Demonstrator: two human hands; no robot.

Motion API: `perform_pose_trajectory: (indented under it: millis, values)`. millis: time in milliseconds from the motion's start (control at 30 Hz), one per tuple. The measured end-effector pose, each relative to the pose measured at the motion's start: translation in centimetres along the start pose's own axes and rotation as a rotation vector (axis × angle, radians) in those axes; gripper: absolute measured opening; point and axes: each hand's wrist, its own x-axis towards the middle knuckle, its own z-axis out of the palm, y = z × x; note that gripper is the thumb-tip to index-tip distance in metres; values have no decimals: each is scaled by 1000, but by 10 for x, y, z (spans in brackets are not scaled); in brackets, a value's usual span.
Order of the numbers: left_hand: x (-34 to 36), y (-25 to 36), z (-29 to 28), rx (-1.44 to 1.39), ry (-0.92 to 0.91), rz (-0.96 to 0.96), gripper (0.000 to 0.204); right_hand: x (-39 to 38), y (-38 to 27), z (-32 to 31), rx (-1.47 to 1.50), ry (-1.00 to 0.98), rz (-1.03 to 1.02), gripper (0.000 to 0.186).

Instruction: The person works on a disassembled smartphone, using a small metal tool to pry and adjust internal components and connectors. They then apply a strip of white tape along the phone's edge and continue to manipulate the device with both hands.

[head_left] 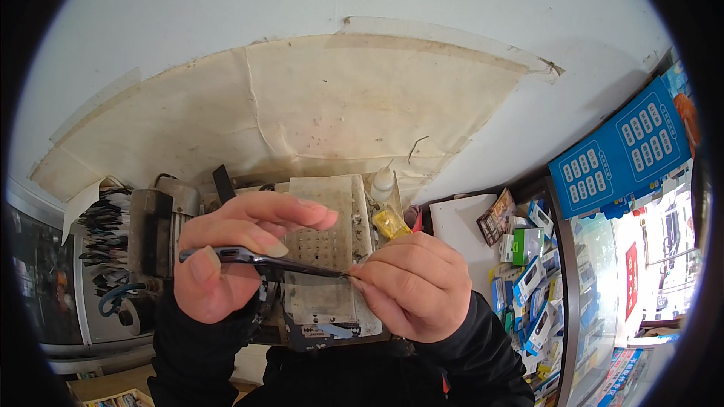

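Observation:
My left hand (226, 249) holds a slender, dark, glossy object (279, 262) between thumb and fingers, the upper fingers stretched out. The object tapers toward the right; its exact kind is not clear. At its thin end my right hand (415, 286) is closed in a pinch, the fingertips meeting the tip. A tiny brownish bit (345, 276) shows there, too small to name. Both hands are above a worn, pale machine top (324, 218) with rows of small holes. Behind my right hand lies a yellow translucent object (391, 223).
A small clear bottle (382, 183) stands at the machine's far right corner. A grey motor-like housing (170, 207) and many hanging dark key-like pieces (105, 230) are at left. Packaged boxes (528, 286) fill the right, beside a glass case (592, 294). Stained sheeting (302, 98) covers the wall.

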Motion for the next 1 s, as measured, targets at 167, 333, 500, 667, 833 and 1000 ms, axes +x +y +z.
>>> perform_pose_trajectory:
  millis: [167, 333, 500, 667, 833, 1000]
  values:
    - [-1, -1, 1, 0, 13, 6, 47, 0, 0, 1, 1, 2, 2, 33]
    - [-2, 0, -1, -10, 9, 3, 47, -1, 0, 1, -6, -2, 7, 33]
    - [-3, -1, -1, -26, 18, 5, 46, -2, 0, 0, -1, -6, 12, 33]
    - [-3, -1, -1, -40, 21, 5, 46, -3, 0, 0, -3, -12, 18, 32]
    - [-4, -1, -1, -49, 31, 1, 46, -4, 0, 0, -2, -12, 16, 33]
    - [-5, -2, -1, -55, 32, 0, 47, -6, 1, 0, 0, -12, 9, 33]
